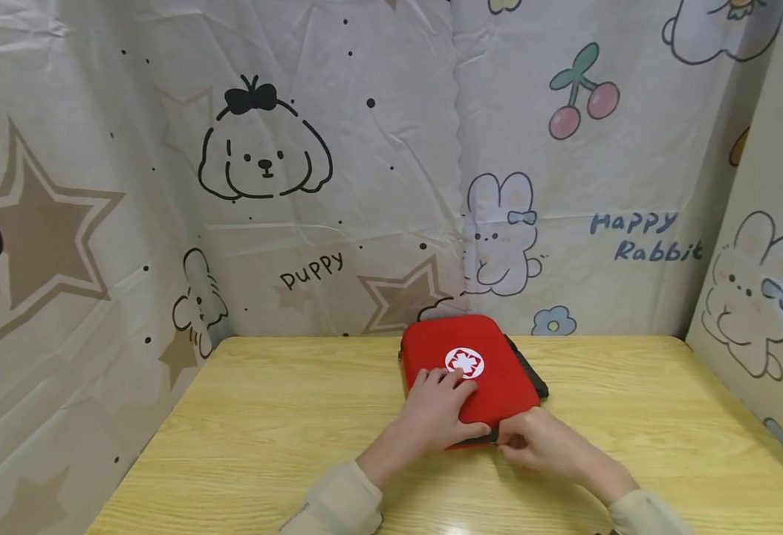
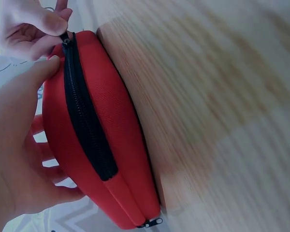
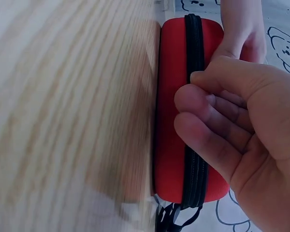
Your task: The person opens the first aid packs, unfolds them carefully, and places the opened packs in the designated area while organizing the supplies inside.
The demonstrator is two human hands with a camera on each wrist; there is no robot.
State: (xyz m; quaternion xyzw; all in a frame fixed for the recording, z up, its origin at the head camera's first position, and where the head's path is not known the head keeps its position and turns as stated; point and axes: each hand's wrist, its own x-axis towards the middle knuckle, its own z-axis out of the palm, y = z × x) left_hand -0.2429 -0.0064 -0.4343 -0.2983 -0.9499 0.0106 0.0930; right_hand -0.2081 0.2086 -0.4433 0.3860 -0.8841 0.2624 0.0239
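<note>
A red zip case with a white round emblem lies flat on the table. My left hand rests on its top, fingers spread near the emblem and thumb by the front edge. At the front right corner, my right hand pinches a black zipper pull between thumb and finger, its other fingers curled. A black zipper runs along the case's side. Another zipper pull hangs at the far end of that side in the left wrist view. The right fingers cover part of the zipper in the right wrist view.
A black strap-like piece sticks out along the case's right side. The light wooden table reaches back to a patterned cloth, which also hangs at the left and right.
</note>
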